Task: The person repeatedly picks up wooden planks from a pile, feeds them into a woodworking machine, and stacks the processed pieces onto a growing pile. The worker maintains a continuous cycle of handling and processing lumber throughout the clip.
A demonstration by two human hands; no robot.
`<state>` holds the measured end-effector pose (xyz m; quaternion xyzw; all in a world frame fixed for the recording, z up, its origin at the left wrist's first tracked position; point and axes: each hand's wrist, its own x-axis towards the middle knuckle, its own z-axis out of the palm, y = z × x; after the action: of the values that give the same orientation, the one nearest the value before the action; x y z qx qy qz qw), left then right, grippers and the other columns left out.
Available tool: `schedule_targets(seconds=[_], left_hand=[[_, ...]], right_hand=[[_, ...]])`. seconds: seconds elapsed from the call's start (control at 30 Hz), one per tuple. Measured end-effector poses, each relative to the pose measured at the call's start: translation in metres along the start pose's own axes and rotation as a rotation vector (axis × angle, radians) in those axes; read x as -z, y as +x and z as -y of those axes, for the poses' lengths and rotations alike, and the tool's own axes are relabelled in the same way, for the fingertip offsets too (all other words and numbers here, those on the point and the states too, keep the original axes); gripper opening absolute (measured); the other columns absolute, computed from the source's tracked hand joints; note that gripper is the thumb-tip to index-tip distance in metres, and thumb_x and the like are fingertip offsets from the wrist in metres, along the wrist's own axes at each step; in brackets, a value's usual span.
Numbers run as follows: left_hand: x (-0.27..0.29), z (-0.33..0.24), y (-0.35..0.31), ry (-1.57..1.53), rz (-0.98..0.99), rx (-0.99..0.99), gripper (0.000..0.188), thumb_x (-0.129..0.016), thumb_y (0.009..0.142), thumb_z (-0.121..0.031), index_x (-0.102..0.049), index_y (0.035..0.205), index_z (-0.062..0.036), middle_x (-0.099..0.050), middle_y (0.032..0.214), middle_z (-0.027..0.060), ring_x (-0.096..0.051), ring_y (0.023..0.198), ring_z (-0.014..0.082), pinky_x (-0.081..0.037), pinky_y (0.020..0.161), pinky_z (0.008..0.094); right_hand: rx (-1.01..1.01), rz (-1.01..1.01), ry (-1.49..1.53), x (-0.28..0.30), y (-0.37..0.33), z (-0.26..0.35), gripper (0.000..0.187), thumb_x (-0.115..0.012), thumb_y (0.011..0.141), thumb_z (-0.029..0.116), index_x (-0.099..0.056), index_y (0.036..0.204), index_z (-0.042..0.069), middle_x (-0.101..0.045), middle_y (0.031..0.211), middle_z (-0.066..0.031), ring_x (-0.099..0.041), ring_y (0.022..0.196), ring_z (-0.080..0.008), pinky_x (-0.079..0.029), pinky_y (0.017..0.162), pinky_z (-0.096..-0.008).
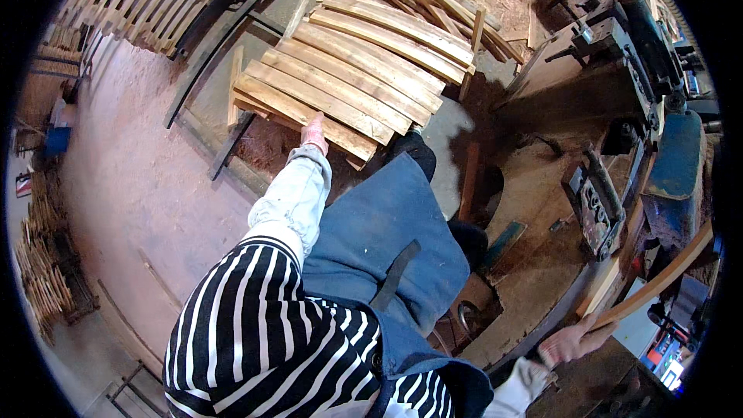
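My left hand (313, 133), in a pale glove, reaches forward to a stack of flat wooden boards (340, 70). Its fingers close over the near edge of the nearest board (340, 133), which lies askew on the pile. Low on the right, my right hand (566, 344) is wrapped round a long, slightly curved wooden strip (669, 271). That strip slants up toward the right rim, beside the machine. The palm side of each hand is hidden.
A woodworking machine (619, 108) with a dusty table (534, 178) stands on the right. Loose strips (433, 0) lie behind the stack. Racked curved slats (147, 0) fill the far left, and bundled sticks (46, 255) stand at the left rim. Sawdust covers the floor (139, 162).
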<state>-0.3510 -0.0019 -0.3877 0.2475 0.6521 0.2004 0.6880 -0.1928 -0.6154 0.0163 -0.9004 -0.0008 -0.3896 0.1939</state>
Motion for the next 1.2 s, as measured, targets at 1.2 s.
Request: schedule_targets(seconds=[1.2], left_hand=[[-0.087,0.085,-0.542,0.111,1.331,-0.196,0.061,-0.085,0.078,-0.043,-0.066,0.115,0.0025,-0.071,0.102,0.01,-0.065,0.095,0.0192,-0.052,0.083,0.0337]], right_hand=[[0.253,0.802,-0.053,0.136,-0.088,0.117,0.097,-0.08,0.069,0.016,-0.034,0.153,0.0,-0.041,0.153,-0.025,-0.042,0.139,-0.0419,-0.036,0.115,-0.0424]])
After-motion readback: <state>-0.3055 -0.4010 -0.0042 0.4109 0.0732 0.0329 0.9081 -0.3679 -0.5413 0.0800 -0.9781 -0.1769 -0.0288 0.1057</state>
